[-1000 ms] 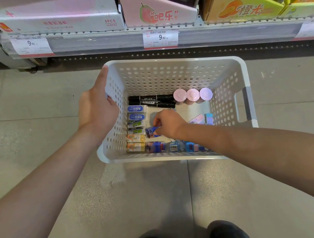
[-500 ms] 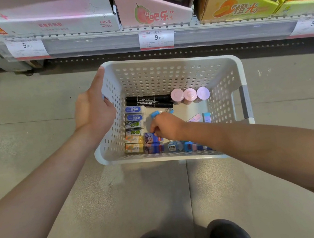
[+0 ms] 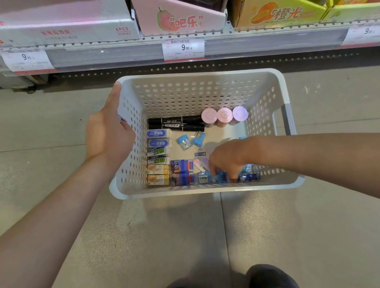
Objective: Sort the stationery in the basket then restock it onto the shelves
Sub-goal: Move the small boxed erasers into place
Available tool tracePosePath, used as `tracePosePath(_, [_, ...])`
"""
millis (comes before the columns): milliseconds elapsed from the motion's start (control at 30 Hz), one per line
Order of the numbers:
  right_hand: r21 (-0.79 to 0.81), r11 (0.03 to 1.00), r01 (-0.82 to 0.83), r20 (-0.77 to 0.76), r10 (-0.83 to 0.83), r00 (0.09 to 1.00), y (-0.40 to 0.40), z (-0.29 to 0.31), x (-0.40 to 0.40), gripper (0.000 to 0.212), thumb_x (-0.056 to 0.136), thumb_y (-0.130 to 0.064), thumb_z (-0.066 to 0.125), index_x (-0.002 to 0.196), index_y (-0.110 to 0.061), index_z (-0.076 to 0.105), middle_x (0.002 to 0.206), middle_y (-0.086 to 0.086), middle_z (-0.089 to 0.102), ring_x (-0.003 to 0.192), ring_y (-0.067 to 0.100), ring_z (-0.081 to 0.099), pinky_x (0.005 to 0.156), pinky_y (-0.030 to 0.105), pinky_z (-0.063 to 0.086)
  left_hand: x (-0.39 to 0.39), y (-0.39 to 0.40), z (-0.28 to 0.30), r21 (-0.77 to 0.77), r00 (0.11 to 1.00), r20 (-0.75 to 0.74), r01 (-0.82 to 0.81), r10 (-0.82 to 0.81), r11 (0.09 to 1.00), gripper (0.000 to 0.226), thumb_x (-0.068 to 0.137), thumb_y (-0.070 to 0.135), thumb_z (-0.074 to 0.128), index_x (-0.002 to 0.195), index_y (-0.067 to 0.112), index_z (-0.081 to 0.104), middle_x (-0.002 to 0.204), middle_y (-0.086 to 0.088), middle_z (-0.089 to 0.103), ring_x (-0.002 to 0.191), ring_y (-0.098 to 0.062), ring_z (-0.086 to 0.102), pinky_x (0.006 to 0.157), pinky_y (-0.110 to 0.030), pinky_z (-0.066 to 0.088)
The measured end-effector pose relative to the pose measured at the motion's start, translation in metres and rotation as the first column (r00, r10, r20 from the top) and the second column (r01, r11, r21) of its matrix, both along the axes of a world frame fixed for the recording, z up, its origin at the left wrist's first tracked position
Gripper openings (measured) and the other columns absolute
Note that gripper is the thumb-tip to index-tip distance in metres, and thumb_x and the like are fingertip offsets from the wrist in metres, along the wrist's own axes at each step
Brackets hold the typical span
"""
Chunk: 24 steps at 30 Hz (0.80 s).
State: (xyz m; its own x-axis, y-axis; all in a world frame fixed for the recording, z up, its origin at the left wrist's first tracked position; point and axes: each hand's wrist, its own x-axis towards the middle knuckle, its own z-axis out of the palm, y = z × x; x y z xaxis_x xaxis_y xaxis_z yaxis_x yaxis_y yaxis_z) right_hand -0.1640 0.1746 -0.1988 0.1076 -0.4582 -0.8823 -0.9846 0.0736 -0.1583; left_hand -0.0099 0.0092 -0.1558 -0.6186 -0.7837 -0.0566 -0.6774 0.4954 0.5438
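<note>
Two hands work at one white perforated basket (image 3: 202, 91), which sits on the tiled floor (image 3: 46, 157) below a shelf (image 3: 267, 41). The left hand (image 3: 108, 133) forms a curled grip over the basket's left rim, thumb along the outer wall, fingers inside. The right hand (image 3: 226, 160) reaches down into the near right corner, fingers curled onto small blue items (image 3: 222, 177); whether this grip actually encloses one cannot be told.

Basket contents, outward from the right hand:
- A row of small packets (image 3: 182, 172) lies along the near wall.
- Two blue sharpeners (image 3: 191, 141) lie loose on the bare middle of the base.
- A column of boxed erasers (image 3: 159, 156) runs along the left wall.
- Two black markers (image 3: 175, 124) lie side by side towards the far wall.
- Three round pink-capped containers (image 3: 224, 115) stand in a row just right of the markers.

Price tags (image 3: 183, 48) hang on the shelf edge, with display cartons (image 3: 181, 17) above.
</note>
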Motion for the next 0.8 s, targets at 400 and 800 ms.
tracePosePath(400, [0.268, 0.864, 0.426, 0.156, -0.476, 0.866, 0.006, 0.002, -0.026, 0.047, 0.092, 0.001, 0.051, 0.136, -0.011, 0.040, 0.127, 0.010, 0.051, 0.104, 0.027, 0.058, 0.088, 0.038, 0.055, 0.000, 0.003, 0.005, -0.024, 1.000, 0.018, 0.008, -0.008, 1.000, 0.071, 0.088, -0.002, 0.039, 0.152, 0.024, 0.023, 0.055, -0.001, 0.039, 0.051, -0.015, 0.038, 0.051, -0.030, 0.030])
tracePosePath(800, [0.241, 0.891, 0.384, 0.165, -0.428, 0.889, 0.015, 0.011, -0.033, 0.036, 0.086, -0.012, 0.063, 0.120, -0.015, 0.052, 0.108, -0.002, 0.056, 0.106, 0.021, 0.054, 0.081, 0.024, 0.043, 0.000, 0.003, 0.006, -0.017, 1.000, 0.007, 0.009, -0.008, 1.000, 0.071, 0.089, -0.003, 0.039, 0.152, 0.025, 0.022, 0.055, -0.002, 0.040, 0.050, -0.014, 0.038, 0.045, -0.028, 0.029])
